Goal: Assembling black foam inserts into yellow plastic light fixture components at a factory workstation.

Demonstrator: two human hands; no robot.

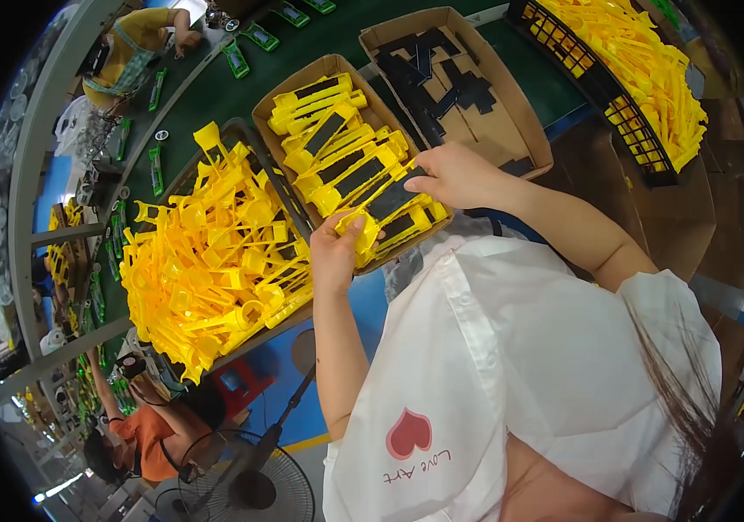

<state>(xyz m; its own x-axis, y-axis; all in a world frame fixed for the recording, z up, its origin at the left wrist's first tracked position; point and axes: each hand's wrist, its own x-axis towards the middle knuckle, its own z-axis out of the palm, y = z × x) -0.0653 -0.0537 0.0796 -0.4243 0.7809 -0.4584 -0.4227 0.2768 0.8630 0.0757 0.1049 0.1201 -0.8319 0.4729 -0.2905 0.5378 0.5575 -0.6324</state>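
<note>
We have the left hand (334,252) closed, thumb on top, around the near end of a yellow plastic part with a black strip (389,203). Our right hand (459,177) has thumb and fingers nearly together, touching its other end; we cannot tell whether they pinch or press. The part lies between our hands, over a cardboard box (269,129) of similar pieces. Left of our left fingers rises a yellow heap (215,252); beyond our right fingers, another box (502,122) holds loose black strips (474,91).
</note>
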